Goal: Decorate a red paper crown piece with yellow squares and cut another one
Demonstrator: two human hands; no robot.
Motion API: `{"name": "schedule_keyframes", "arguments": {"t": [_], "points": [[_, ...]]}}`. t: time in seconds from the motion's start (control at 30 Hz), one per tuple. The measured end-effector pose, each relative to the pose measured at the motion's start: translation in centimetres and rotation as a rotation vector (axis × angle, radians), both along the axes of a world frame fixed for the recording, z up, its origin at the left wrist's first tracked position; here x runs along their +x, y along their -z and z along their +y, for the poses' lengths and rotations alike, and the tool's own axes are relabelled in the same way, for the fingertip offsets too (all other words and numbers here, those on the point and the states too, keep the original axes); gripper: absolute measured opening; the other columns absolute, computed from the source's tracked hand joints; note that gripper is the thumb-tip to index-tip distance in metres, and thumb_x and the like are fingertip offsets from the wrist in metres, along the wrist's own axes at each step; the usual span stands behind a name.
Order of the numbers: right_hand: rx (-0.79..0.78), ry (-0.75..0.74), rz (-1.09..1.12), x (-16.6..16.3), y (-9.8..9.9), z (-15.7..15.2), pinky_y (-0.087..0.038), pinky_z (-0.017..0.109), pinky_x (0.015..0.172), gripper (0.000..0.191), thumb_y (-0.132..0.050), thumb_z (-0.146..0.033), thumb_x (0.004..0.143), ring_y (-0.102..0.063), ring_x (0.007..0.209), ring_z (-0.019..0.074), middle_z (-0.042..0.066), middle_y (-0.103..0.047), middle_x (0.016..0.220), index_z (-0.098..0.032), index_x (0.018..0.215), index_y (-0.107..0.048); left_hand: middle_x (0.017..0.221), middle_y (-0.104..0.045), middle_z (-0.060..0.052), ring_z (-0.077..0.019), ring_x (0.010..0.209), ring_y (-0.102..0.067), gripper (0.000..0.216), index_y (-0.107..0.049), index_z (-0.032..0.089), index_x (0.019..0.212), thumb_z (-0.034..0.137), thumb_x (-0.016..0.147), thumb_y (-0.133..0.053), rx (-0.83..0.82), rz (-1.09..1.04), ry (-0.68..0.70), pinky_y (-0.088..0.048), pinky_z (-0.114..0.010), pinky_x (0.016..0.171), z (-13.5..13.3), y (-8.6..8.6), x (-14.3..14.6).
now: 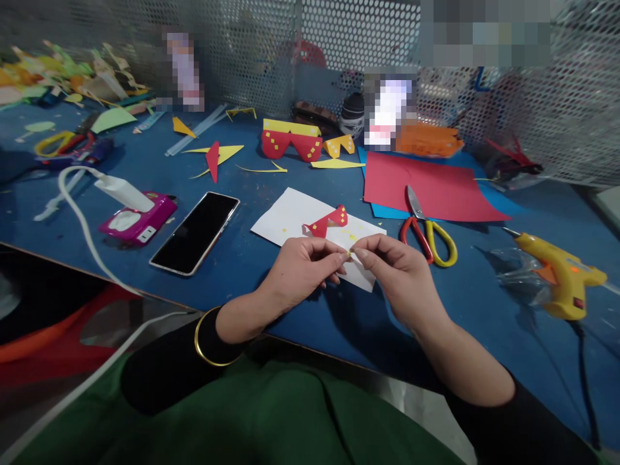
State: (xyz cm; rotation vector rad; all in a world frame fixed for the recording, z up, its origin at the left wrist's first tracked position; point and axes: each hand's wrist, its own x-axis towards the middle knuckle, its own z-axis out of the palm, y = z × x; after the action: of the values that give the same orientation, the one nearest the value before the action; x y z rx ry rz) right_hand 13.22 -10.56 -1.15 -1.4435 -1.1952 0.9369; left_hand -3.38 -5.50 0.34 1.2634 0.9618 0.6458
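My left hand and my right hand meet fingertip to fingertip over a white sheet of paper on the blue table. Both pinch at a tiny yellow paper bit between them. Just beyond the fingers, a small folded red paper piece with yellow dots lies on the white sheet. Small yellow scraps are scattered on that sheet.
Red-and-yellow scissors lie right of the sheet on red paper. A yellow glue gun rests at the right. A black phone and a pink charger block with white cable sit left. Finished red-and-yellow paper glasses stand farther back.
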Motion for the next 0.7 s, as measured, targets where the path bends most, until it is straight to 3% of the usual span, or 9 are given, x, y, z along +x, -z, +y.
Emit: {"name": "schedule_keyframes", "arguments": {"t": [0.27,0.7], "points": [[-0.068,-0.001,0.096,-0.09,0.16,0.06,-0.038,0.026,0.052,0.017,-0.074,-0.037,0.078,-0.048,0.057,0.0111,-0.003,-0.059,0.063,-0.021,0.078,-0.069,0.068,-0.071,-0.001,-0.0091,0.056,-0.063,0.01,-0.075,0.015,0.081,0.022,0.085,-0.068,0.149,0.038,0.004,-0.05,-0.02,0.056,0.0,0.07,-0.1],[-0.051,-0.041,-0.125,-0.03,0.11,-0.08,-0.035,0.027,0.053,0.019,-0.064,-0.038,0.085,-0.045,0.059,0.0119,-0.003,-0.053,0.063,-0.021,0.078,-0.062,0.065,-0.069,0.0,-0.0101,0.056,-0.062,0.011,-0.075,0.016,0.081,0.024,0.085,-0.069,0.167,0.091,0.028,-0.047,-0.02,0.053,-0.09,0.05,0.05]]}}
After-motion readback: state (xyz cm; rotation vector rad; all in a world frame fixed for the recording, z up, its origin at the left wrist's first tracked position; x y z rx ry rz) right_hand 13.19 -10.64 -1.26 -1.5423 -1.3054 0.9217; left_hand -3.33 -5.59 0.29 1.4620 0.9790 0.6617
